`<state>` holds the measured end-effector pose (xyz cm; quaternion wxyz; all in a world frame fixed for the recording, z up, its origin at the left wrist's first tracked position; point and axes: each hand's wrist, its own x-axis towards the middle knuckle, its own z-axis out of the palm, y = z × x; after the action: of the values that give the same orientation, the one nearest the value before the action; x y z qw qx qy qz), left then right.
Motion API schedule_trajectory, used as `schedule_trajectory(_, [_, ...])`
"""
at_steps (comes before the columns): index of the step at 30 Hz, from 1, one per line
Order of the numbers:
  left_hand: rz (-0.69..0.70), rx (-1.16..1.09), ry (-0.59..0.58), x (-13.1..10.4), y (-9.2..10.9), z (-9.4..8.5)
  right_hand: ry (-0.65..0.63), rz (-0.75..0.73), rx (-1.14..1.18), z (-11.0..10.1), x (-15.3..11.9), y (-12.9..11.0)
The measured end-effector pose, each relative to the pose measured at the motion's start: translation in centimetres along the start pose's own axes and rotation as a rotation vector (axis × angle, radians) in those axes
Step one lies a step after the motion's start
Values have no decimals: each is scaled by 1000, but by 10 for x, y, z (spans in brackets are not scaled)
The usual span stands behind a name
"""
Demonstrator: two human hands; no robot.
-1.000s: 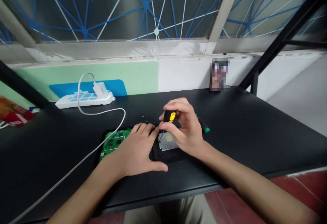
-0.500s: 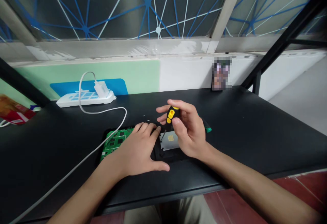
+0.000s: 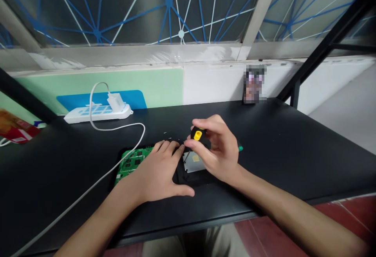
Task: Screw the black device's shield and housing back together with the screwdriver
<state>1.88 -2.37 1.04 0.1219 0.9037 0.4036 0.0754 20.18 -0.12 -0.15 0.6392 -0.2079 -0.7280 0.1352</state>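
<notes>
My right hand [image 3: 220, 147] is closed around the black-and-yellow handle of a screwdriver [image 3: 197, 135]. Its thin shaft slants down to the left edge of a silver metal plate [image 3: 194, 165] with a small yellowish square on it. The plate sits in a black device casing [image 3: 183, 178]. My left hand [image 3: 160, 171] lies flat across the device, fingers stretched out and thumb pointing right. Left of it a green circuit board [image 3: 133, 163] shows in the casing, partly covered by the hand. A green-tipped tool [image 3: 240, 148] is mostly hidden behind my right hand.
A white cable [image 3: 117, 166] crosses the black table [image 3: 293, 151] and the circuit board's edge, running from a charger [image 3: 115, 101] on a power strip [image 3: 79, 115]. A few tiny screws [image 3: 169, 138] lie behind the device. A red packet [image 3: 17, 128] stands far left; a pixelated upright object [image 3: 253, 85] leans on the wall.
The fingers of my right hand have curled in and shifted around the screwdriver handle, with the thumb moved further left. My left hand has stayed in place.
</notes>
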Motion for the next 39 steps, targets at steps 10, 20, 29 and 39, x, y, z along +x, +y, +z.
schedule_trajectory(10, [14,7,-3,0,0,-1,-91,52,152,1,-4,-2])
schedule_trajectory(20, [1,-11,9,-1,0,1,-34,-4,-25,1,2,0])
schedule_trajectory(29, [20,4,7,1,0,0,-115,130,104,1,0,-7])
schedule_trajectory(39, [5,-6,5,0,-1,0,-127,30,49,1,0,1])
